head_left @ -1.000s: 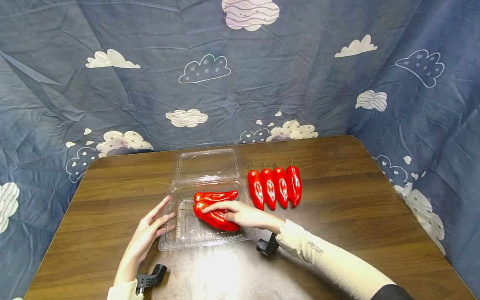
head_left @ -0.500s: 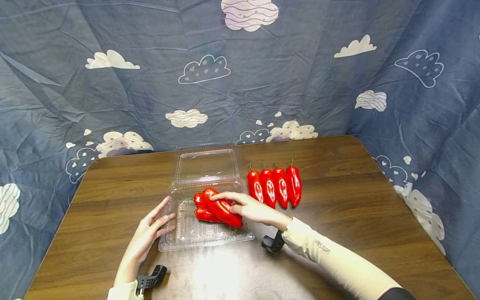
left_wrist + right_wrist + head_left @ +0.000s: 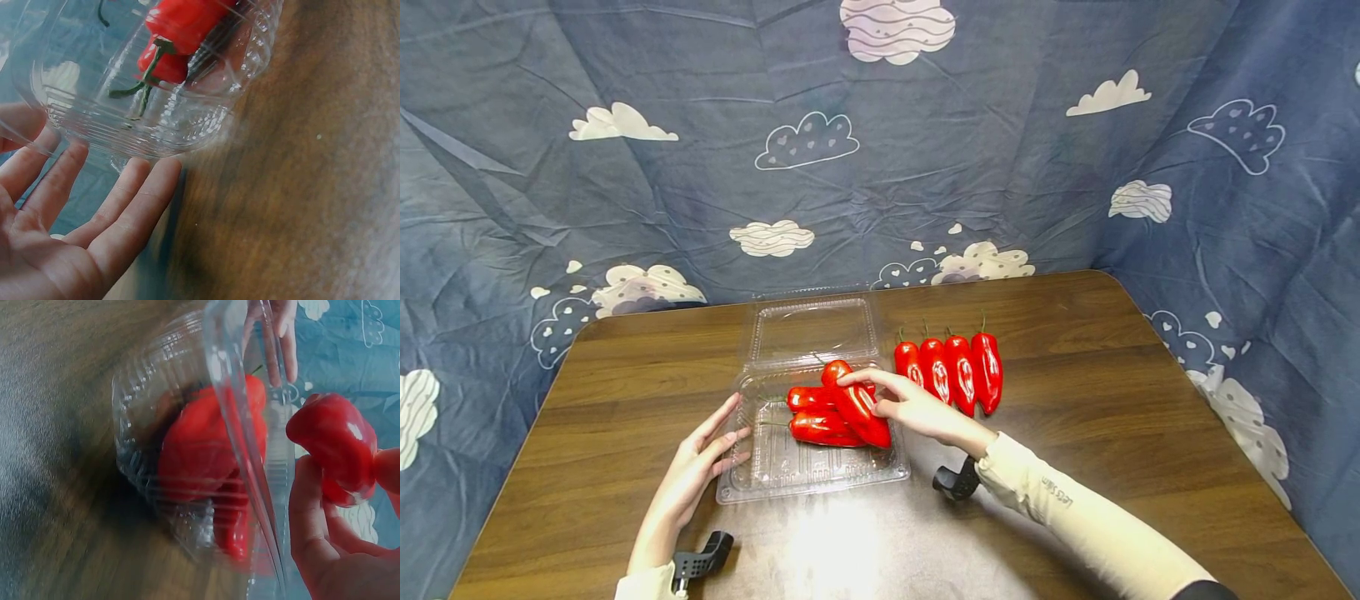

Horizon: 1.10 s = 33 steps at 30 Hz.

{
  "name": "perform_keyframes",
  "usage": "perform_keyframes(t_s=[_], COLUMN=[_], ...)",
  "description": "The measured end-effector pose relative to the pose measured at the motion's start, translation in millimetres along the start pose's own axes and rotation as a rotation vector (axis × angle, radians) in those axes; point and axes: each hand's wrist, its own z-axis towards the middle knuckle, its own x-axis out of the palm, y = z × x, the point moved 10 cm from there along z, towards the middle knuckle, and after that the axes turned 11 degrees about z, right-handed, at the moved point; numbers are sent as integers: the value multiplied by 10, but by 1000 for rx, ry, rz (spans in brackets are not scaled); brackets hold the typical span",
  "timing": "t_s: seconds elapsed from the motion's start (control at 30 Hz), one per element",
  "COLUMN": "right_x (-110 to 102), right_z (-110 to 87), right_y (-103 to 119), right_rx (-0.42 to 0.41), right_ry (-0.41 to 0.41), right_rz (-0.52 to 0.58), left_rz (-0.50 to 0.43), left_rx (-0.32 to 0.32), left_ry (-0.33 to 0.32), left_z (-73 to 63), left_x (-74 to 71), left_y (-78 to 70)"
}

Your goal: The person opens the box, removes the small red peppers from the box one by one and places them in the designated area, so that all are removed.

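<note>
My right hand (image 3: 917, 408) holds a glossy red pepper (image 3: 859, 408) between thumb and fingers, slanting over the right part of a clear plastic clamshell box (image 3: 775, 475). In the right wrist view the pepper (image 3: 337, 447) shows end-on, thumb on one side and fingers on the other. Two more red peppers, one nearer (image 3: 820, 427) and one farther (image 3: 805, 399), lie in the box, stems to the left; the held pepper partly hides them. At the box's left side is my left hand (image 3: 692, 462). Its fairly straight fingers (image 3: 134, 219) touch the plastic wall.
The box's lid (image 3: 816, 329) lies folded open at the back. Several red peppers (image 3: 960, 371) stand in a row right of the box, stems pointing away. Beneath everything is a brown wooden table (image 3: 1075, 400), with a blue cloud-patterned curtain (image 3: 700, 192) behind.
My right hand has moved right and away with the pepper, which has turned so its stem end points farther back. The two peppers in the box are more exposed. My left hand stays put.
</note>
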Motion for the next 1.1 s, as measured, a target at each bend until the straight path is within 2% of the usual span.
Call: perform_keyframes(t_s=[0.33, 0.7, 1.1], right_x=[-183, -420, -622], right_z=[-62, -166, -277], right_y=[-5, -12, -75], right_rx=[27, 22, -6], right_ry=[-67, -165, -223], right_rz=[47, 10, 23], left_rz=[-11, -14, -14], left_rx=[11, 20, 22], left_ry=[-1, -1, -1], left_z=[-1, 5, 1], left_x=[6, 13, 16], left_y=[-8, -18, -17])
